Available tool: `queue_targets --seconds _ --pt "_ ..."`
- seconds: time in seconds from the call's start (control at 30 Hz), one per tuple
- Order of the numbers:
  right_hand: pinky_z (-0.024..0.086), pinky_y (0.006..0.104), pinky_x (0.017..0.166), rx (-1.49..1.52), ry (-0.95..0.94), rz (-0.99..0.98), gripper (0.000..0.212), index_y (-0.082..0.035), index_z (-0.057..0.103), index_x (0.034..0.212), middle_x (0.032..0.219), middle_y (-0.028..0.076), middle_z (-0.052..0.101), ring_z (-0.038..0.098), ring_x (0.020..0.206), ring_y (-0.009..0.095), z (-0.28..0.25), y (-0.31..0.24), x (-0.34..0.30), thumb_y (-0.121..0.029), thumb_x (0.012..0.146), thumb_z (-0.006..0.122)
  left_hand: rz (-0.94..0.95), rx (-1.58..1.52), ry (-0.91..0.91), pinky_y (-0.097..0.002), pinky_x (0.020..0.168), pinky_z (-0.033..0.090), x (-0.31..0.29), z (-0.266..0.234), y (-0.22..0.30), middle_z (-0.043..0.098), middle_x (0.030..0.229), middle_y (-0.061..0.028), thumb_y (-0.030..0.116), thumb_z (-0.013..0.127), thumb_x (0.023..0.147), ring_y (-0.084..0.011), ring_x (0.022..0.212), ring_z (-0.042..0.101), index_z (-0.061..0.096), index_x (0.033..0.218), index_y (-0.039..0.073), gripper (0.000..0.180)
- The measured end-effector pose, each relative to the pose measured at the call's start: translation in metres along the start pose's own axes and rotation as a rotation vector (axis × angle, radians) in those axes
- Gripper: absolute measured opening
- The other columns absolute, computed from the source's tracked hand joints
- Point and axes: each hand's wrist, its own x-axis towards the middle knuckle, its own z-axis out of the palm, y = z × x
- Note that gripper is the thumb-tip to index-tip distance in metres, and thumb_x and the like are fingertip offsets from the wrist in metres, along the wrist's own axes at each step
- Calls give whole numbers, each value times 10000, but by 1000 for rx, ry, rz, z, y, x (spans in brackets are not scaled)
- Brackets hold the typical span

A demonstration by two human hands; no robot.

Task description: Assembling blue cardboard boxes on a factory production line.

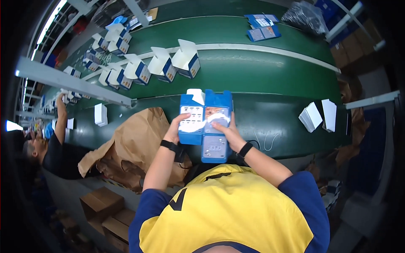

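A blue carton blank, partly unfolded, with printed panels and a white flap at its top, is held up in front of me above the green bench. My left hand is closed on its left edge. The right edge is in the grip of my right hand, whose thumb presses on the printed front panel; the other fingers go behind it. Black bands circle both my wrists.
Open white-and-blue boxes line the green conveyor. Flat blue cartons lie farther back. White paper stacks sit at right, another stack at left. A brown paper bag stands beside my left arm; a co-worker reaches beyond.
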Motion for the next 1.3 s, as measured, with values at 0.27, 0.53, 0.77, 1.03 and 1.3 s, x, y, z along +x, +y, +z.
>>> queue_targets --seconds 0.27,0.53,0.77,1.03,1.3 --pt "401 335 937 -6 124 -37 816 -7 179 1333 1233 143 443 479 1117 228 37 30 12 -239 760 711 48 17 64 -333 837 486 -27 -12 16 597 1082 -135 194 586 805 -233 957 602 486 1174 -14 436" --pt "401 327 931 81 -19 -73 741 -17 254 1317 1213 134 472 493 1099 210 40 -37 -23 -234 770 704 116 6 89 -330 841 483 -48 31 28 588 1090 -143 178 580 808 -237 972 592 476 1186 -3 431" --pt "430 309 888 112 49 -192 516 -17 421 1222 1093 93 554 545 1003 176 -19 -81 -38 -177 799 669 261 53 -31 -301 832 471 -22 104 16 578 1078 -116 103 603 804 -201 964 583 454 1204 6 438" --pt "441 306 867 21 234 -82 578 -23 384 1266 1113 101 549 550 996 180 -142 -41 -53 -199 799 677 47 57 -144 -319 843 475 77 133 -78 584 1102 -114 49 595 813 -212 983 588 453 1197 14 411" --pt "419 306 886 -179 192 24 692 -21 307 1323 1174 131 516 517 1060 198 -138 23 -17 -340 814 652 201 771 279 -349 892 441 68 87 -119 580 1095 -166 70 624 784 -294 1031 565 358 1277 -22 567"
